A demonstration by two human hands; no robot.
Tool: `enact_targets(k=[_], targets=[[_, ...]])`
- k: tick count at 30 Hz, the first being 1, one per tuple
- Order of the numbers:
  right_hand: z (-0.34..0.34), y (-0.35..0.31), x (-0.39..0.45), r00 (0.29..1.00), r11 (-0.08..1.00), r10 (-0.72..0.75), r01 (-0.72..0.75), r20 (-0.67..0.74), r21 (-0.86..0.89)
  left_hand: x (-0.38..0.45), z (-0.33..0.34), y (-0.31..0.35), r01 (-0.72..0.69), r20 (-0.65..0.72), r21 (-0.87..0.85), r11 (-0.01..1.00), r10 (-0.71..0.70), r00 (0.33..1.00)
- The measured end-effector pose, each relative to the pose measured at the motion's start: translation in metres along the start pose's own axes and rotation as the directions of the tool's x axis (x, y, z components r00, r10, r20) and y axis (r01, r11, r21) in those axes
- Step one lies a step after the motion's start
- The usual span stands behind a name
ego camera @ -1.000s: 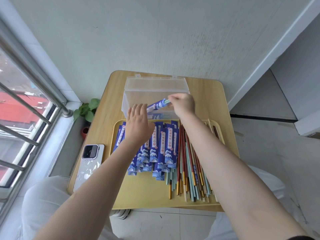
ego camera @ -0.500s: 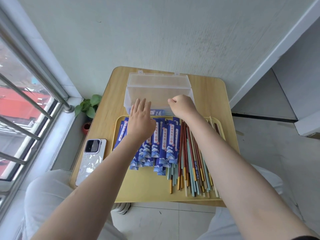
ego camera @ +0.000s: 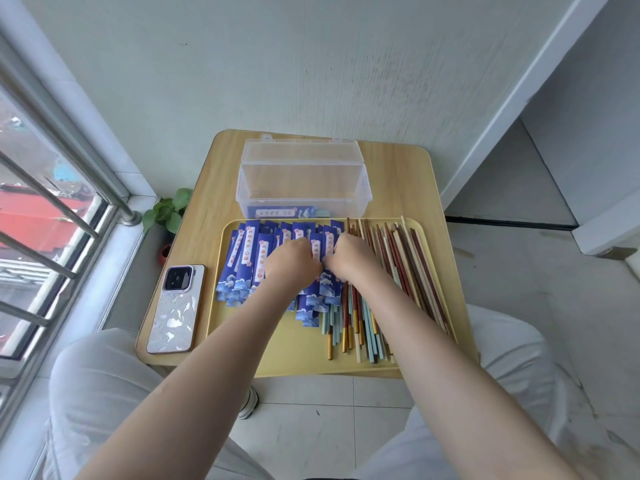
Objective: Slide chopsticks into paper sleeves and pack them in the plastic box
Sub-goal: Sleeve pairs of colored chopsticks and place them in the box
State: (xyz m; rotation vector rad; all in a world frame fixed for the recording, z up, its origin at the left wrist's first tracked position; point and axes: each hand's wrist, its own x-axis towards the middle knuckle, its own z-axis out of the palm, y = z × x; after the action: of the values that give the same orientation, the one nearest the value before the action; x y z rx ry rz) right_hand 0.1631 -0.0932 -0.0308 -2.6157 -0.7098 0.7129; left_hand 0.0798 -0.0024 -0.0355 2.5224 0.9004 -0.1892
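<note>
- Blue printed paper sleeves (ego camera: 258, 258): a fanned heap on the left half of the pale yellow plastic tray (ego camera: 277, 351), long axes running away from the person toward the box.
- Left hand (ego camera: 292, 265) and right hand (ego camera: 349, 259): both lay on the heap's right part, knuckles up, almost touching. The fingers were curled down onto the sleeves; whether they pinched one could not be told, since the backs of the hands hid the tips.
- Mixed chopsticks (ego camera: 391, 268), red, teal, cream and gold-tipped: loose on the tray's right half, roughly parallel to the sleeves and just beside the right hand, which was the nearer hand to them.
- Clear plastic box (ego camera: 301, 181) with its lid open: on the wooden surface (ego camera: 398, 178) beyond the tray, holding one sleeved pair (ego camera: 287, 212) flat along its near wall, crosswise to the heap.
- Judgement: a sleeve was likely being picked; a chopstick pair would come from the right.
- White-cased phone (ego camera: 175, 311): left of the tray.
</note>
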Motion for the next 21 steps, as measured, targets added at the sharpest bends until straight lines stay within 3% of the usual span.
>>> enact_targets(k=[7, 12, 15, 19, 21], targets=[[0.014, 0.009, -0.005, 0.996, 0.988, 0.079, -0.072, -0.045, 0.133, -0.004, 0.003, 0.003, 0.047, 0.009, -0.025, 0.999, -0.047, 0.999], [0.016, 0.012, -0.003, 0.997, 0.94, 0.07, -0.055, -0.034, 0.338, -0.009, 0.0, -0.002, 0.073, -0.061, -0.146, 0.987, -0.082, 0.995], [0.0, 0.019, -0.011, 0.997, 0.805, 0.069, -0.069, 0.023, 0.59, -0.013, -0.004, -0.005, -0.003, -0.179, -0.189, 0.982, -0.031, 0.983], [-0.02, 0.027, -0.024, 0.953, 0.473, -0.132, -0.18, 0.271, 0.863, -0.015, -0.007, -0.007, -0.319, -0.285, 0.113, 0.941, 0.338, 0.897], [-0.027, 0.033, -0.027, 0.913, 0.405, -0.237, -0.217, 0.331, 0.888, -0.015, -0.011, -0.003, -0.374, -0.305, 0.205, 0.904, 0.422, 0.854]])
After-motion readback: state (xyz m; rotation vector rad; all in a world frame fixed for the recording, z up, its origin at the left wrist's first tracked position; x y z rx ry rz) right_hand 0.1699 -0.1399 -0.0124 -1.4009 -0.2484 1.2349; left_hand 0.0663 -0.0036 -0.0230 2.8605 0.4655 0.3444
